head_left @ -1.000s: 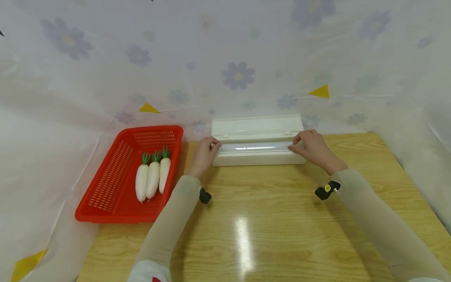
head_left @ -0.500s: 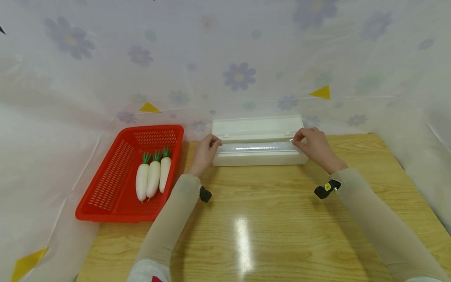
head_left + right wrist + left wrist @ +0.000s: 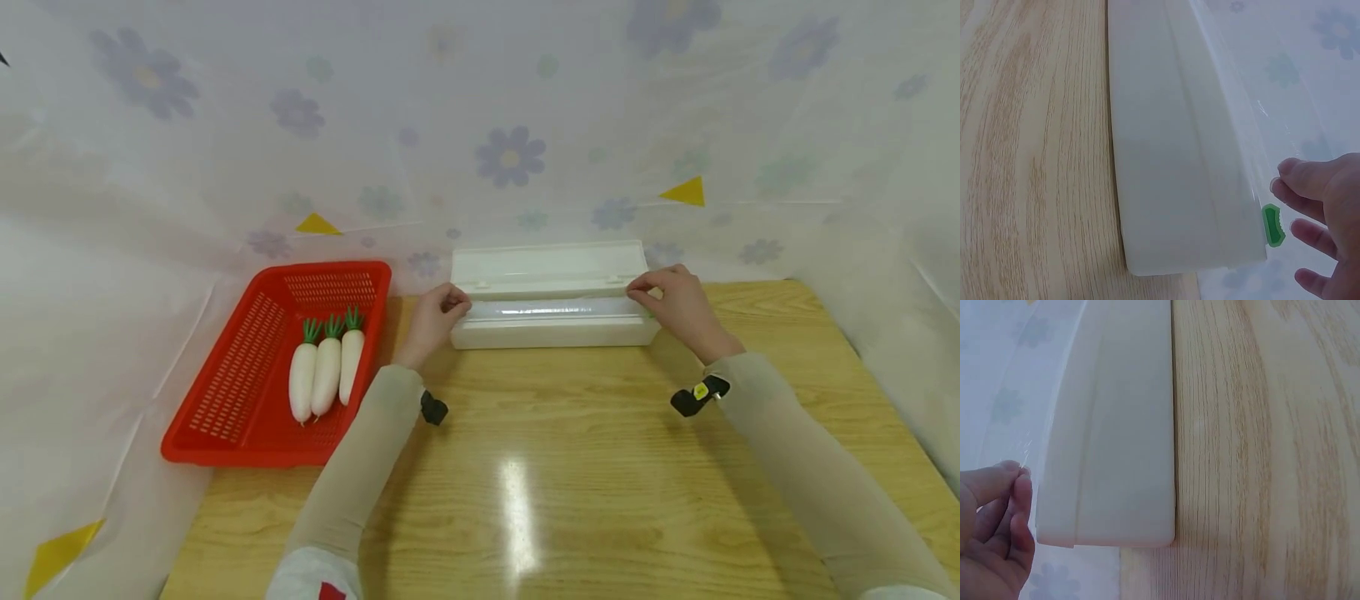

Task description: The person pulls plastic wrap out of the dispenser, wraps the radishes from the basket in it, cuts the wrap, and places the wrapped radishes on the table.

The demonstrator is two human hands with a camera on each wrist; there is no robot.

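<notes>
A white cling film dispenser box lies at the back of the table with its lid raised behind it. Inside sits a shiny roll of clear cling film. At the box's left end my left hand pinches the film between thumb and forefinger; faint creases in it show by the fingertips in the left wrist view. My right hand pinches the film at the right end, its other fingers loosely bent. Just below those fingertips, a green slide cutter sits on the box's end.
A red plastic basket stands to the left, holding several white radishes with green tops, close to my left forearm. The wooden table stretches in front of the box. A flower-patterned sheet hangs right behind the lid.
My right hand has moved slightly up and to the right, its pinch now at the box's right back corner. The left hand has risen only a little. Basket and radishes have stayed put.
</notes>
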